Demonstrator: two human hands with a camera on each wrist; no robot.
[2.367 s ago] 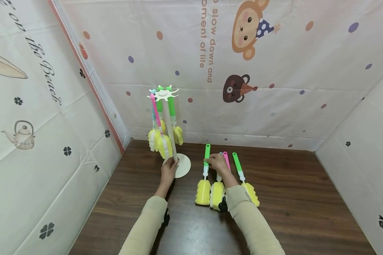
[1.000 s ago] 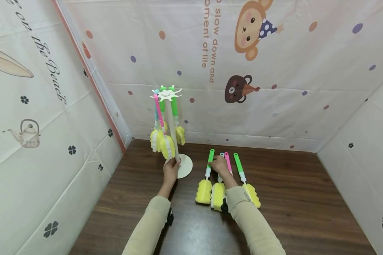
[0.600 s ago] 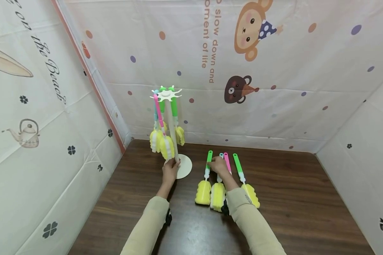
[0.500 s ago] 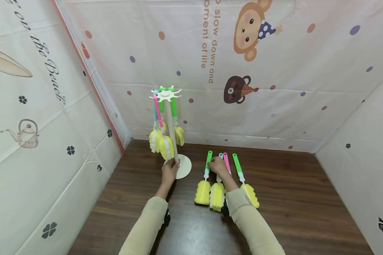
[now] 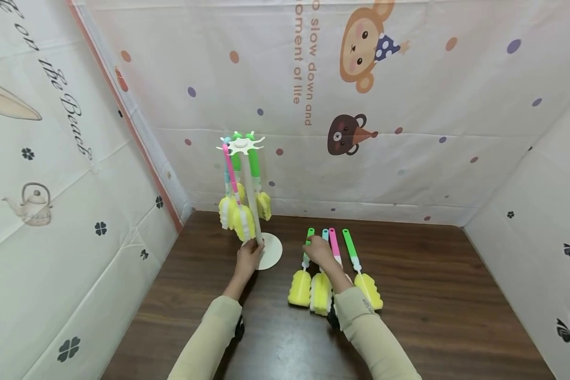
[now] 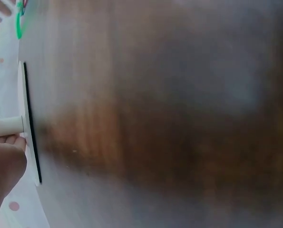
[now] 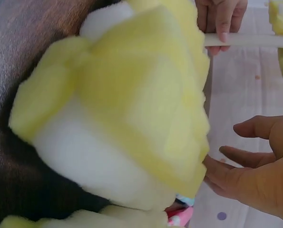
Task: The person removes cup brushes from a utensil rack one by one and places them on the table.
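Note:
In the head view my left hand (image 5: 249, 258) grips the foot of a white stand's pole (image 5: 252, 203), just above its round base (image 5: 274, 250). Several yellow-headed sponge brushes hang from the stand's hooked top, including a pink-handled brush (image 5: 233, 174). My right hand (image 5: 320, 252) hovers over the brushes lying on the table. Thumb and fingers of that right hand (image 7: 260, 166) are spread apart in the right wrist view, holding nothing. Nearest it are a green-handled brush (image 5: 300, 287) and a blue-handled brush (image 5: 320, 295). My forearm partly hides a pink-handled brush (image 5: 334, 243).
Another green-handled brush (image 5: 368, 290) lies at the right end of the row. A dark wooden table (image 5: 437, 306) bears everything. Printed cloth walls (image 5: 285, 174) enclose its back and sides. The left wrist view is mostly blurred tabletop.
The leftmost green-handled brush has slid nearer to me, its handle top now about level with the others. My right hand has let go of it. The left hand keeps its grip.

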